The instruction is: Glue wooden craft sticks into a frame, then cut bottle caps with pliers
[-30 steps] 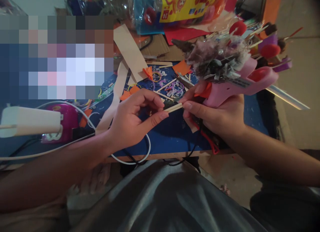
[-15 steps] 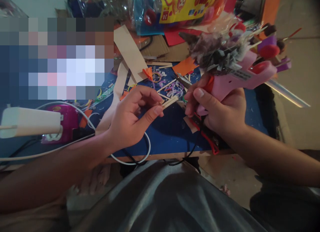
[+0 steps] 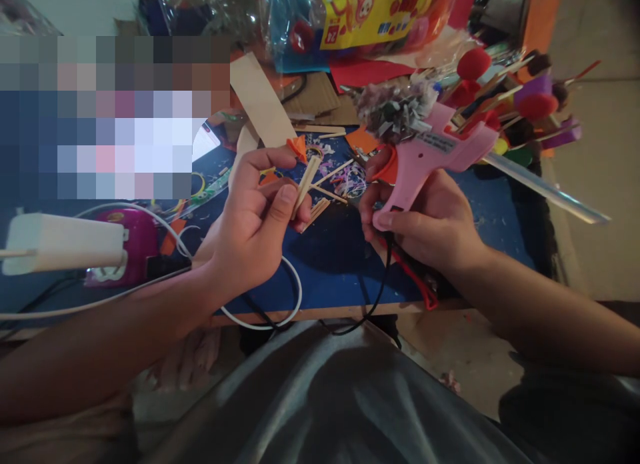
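My left hand (image 3: 255, 224) pinches a short pale wooden stick (image 3: 306, 183) between thumb and fingers, tilted upward. By its fingertips is a small bundle of similar sticks (image 3: 317, 214); whether the hand touches it I cannot tell. My right hand (image 3: 435, 214) is closed round the handle of a pink hot glue gun (image 3: 435, 147). A clear glue stick (image 3: 550, 189) juts from the gun's back, and a grey crumpled clump (image 3: 400, 111) covers its nozzle end. An orange trigger (image 3: 385, 167) shows by my right fingers.
Thin sticks and purple-white shreds (image 3: 350, 179) litter the blue tabletop (image 3: 330, 277). A white charger (image 3: 65, 244) stands in a magenta socket block (image 3: 133, 241) at left, with a looped white cable (image 3: 299, 287). Behind are a yellow-labelled bag (image 3: 370, 17) and colourful sticks with red pieces (image 3: 537, 105).
My left hand has drawn back slightly left and turned its stick more upright. The glue gun has shifted left and its handle shows more; its nozzle clump is lower.
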Tool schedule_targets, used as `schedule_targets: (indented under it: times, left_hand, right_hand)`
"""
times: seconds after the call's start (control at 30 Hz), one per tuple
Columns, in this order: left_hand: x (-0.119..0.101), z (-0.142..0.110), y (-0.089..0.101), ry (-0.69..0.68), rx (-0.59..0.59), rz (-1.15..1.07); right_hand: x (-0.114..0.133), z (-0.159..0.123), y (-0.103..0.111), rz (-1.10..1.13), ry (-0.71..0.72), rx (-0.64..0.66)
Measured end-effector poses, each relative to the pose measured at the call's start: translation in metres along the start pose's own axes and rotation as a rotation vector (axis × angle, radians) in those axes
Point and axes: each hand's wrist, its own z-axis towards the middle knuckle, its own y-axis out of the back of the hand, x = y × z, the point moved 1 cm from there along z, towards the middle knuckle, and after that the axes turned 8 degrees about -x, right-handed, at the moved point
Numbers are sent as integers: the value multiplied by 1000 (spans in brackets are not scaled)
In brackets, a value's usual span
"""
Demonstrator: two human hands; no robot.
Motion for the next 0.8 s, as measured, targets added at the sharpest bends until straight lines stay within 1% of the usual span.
schedule_targets:
  times: [0.1,0.2,0.47,0.57,0.67,0.8]
  left_hand:
    - [-1,0,-1,5,-13,-3]
    - [0,0,-2,-1,-13,-13]
    - [2,0,-3,-11,3,-23]
    - [3,-2,-1,-11,12,-15]
    - [1,-3,-1,-6,58,7]
    - [-7,-4,-4,26,173,59]
  right_hand:
    - [1,0,-3,28,-16,30]
    - [-1,1,-4,43,-22,33]
    - [-3,2,-1,38,-34,-29]
    - [-3,2,-2,47,-3,-30]
    - [-5,1,-2,69,16,-41]
    - [-4,0,-2,29,39,-39]
